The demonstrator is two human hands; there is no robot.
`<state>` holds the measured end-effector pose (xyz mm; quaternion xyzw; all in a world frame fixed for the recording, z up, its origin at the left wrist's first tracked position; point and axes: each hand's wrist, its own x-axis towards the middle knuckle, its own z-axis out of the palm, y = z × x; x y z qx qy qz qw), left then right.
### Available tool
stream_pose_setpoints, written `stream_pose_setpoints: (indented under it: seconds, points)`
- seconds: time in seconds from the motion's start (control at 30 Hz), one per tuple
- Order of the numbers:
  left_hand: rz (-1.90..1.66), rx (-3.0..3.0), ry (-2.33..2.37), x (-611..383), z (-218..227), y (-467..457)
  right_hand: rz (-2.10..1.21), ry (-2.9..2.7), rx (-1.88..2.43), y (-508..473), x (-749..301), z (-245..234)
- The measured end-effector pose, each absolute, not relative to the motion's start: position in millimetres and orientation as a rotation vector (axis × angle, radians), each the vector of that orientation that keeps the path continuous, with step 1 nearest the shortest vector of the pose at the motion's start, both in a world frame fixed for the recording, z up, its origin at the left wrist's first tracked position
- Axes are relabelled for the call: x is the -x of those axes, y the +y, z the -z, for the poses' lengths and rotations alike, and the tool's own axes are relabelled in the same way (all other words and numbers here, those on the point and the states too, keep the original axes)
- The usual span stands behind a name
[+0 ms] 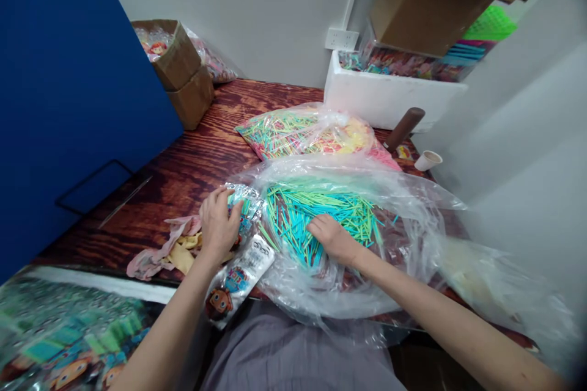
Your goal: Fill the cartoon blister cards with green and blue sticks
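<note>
My left hand (219, 224) is closed round the top of a small printed packet (241, 269) with a cartoon figure, which lies at the table's near edge. My right hand (332, 238) rests palm down inside a big clear plastic bag (413, 208), its fingers curled into a heap of green and blue thin sticks (321, 211). Whether the fingers pinch any sticks is hidden under the hand. Crumpled pink and yellow gloves (167, 250) lie just left of my left hand.
A second bag of mixed coloured sticks (307, 131) lies farther back on the dark wooden table (192, 153). White foam box (385, 95) with printed packets, cardboard boxes (181, 70), brown cylinder (403, 128), paper cup (427, 160), blue panel (59, 91) at left, packets (68, 342) at lower left.
</note>
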<state>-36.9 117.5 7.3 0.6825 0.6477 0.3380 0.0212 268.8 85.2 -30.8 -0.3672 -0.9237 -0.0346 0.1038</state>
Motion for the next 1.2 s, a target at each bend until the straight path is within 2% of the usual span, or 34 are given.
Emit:
stream_pose_setpoints:
  seconds: [0.3, 0.43, 0.6, 0.67, 0.8, 0.87, 0.97, 1.07, 1.2]
  points:
    - [-1.049, -2.104, 1.754, 16, -16, 88, -0.335, -2.416, 1.204, 86, -262, 29]
    - [-1.041, -2.075, 1.599, -4, -22, 72, -0.680, -2.134, 1.310, 79, -252, 15]
    - [-1.209, -2.157, 1.367, -45, -25, 37, -1.001, -1.837, 1.275, 45, -230, 5]
    - [-1.135, -2.314, 1.248, -62, -17, 25, -1.063, -1.723, 1.208, 27, -221, 13]
    - [-0.735, -2.512, 1.035, -83, -1, 15, -1.084, -1.529, 1.192, 2, -213, 33]
    - [-0.697, -2.492, 1.013, -79, 0, 14, -1.087, -1.519, 1.234, -2, -215, 34]
    - [-0.859, -2.390, 1.131, -53, -3, 13, -1.110, -1.537, 1.316, -5, -220, 29]
    - [-1.006, -2.232, 1.493, -12, 5, 5, -1.128, -1.548, 1.366, -10, -223, 26]
    - [-0.911, -2.206, 1.948, 30, 32, -13, -1.126, -1.545, 1.319, -14, -223, 32]
